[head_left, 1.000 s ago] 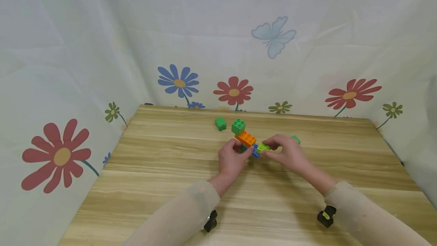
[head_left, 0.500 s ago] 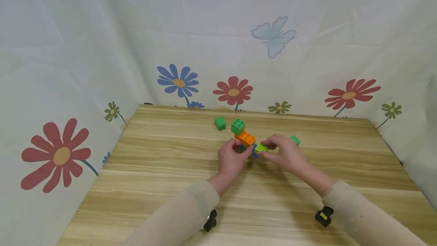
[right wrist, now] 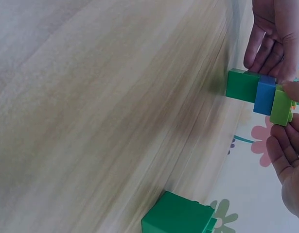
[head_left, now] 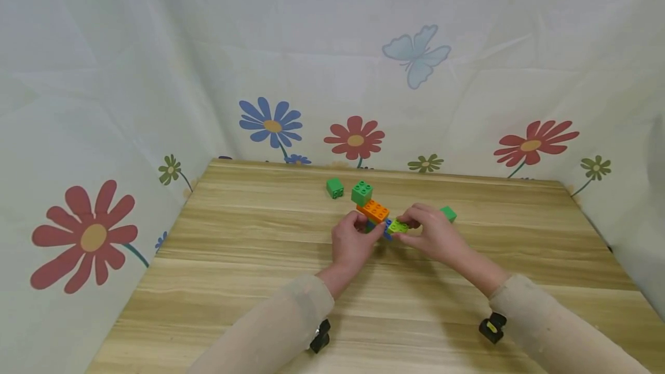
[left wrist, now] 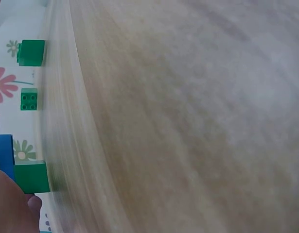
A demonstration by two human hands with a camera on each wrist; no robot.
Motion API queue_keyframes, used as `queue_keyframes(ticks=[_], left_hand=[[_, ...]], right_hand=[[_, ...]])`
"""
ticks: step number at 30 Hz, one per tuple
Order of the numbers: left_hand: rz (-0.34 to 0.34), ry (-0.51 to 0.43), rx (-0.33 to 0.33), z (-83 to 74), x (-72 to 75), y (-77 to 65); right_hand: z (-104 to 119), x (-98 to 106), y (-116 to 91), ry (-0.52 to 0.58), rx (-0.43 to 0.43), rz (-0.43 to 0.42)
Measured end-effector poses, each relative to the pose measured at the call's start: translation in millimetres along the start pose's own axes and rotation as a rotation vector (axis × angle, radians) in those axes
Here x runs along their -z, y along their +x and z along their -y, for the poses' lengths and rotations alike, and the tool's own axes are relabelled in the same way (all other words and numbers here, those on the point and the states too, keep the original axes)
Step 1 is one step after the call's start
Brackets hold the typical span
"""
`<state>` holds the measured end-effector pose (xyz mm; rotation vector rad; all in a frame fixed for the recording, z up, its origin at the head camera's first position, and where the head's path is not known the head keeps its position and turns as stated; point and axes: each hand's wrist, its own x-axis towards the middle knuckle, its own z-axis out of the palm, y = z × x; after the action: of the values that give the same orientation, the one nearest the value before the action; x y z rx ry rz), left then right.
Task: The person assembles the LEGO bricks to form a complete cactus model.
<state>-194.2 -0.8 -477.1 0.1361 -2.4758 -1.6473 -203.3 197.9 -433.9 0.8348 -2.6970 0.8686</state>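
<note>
Near the middle of the table, my left hand (head_left: pixel 353 242) holds a small toy-brick build steady by its side. Its bottom is a green brick (right wrist: pixel 242 85) standing on the table, with a blue brick (right wrist: pixel 264 94) above it. An orange brick (head_left: pixel 374 210) with studs lies higher up, and another green brick (head_left: pixel 362 193) tops its far end. Between the thumb and fingers of my right hand (head_left: pixel 436 232) is a lime green brick (head_left: pixel 398 227), resting against the studded blue brick. Fingers partly hide where the bricks meet.
One loose green brick (head_left: pixel 335 188) lies on its side behind the build, to the left. Another green brick (head_left: pixel 448 214) sits just beyond my right hand. The wooden table (head_left: pixel 249 281) ends at a flowered cloth backdrop (head_left: pixel 312 45).
My right hand has moved slightly left, bringing the lime green brick over and down onto the blue one. The left hand has stayed in place on the build.
</note>
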Motion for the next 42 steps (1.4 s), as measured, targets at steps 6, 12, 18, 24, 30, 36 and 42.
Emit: queue_keyframes(ticks=[6, 12, 18, 24, 30, 36, 42], left_hand=[[-0.012, -0.001, -0.029, 0.7, -0.3, -0.9], [0.001, -0.010, -0.032, 1.3, 0.0, -0.3], [0.002, 0.001, -0.023, 2.6, 0.2, 0.7], [0.011, -0.009, 0.000, 1.3, -0.4, 0.4], [0.013, -0.018, 0.000, 0.8, 0.2, -0.4], [0.018, -0.025, 0.000, 1.5, 0.0, -0.1], [0.025, -0.021, 0.005, 1.0, 0.0, -0.2]], right_hand=[[-0.8, -0.8, 0.6, 0.007, 0.010, -0.006], [-1.4, -1.5, 0.5, 0.012, -0.016, 0.003], [-1.8, -1.8, -2.1, 0.025, -0.011, -0.004], [-7.8, 3.9, -10.6, 0.015, 0.028, -0.011], [-18.5, 23.4, -23.5, -0.001, -0.001, 0.006], [-28.6, 47.1, -38.6, -0.030, -0.032, 0.025], [-37.5, 60.7, -54.4, -0.077, -0.070, 0.038]])
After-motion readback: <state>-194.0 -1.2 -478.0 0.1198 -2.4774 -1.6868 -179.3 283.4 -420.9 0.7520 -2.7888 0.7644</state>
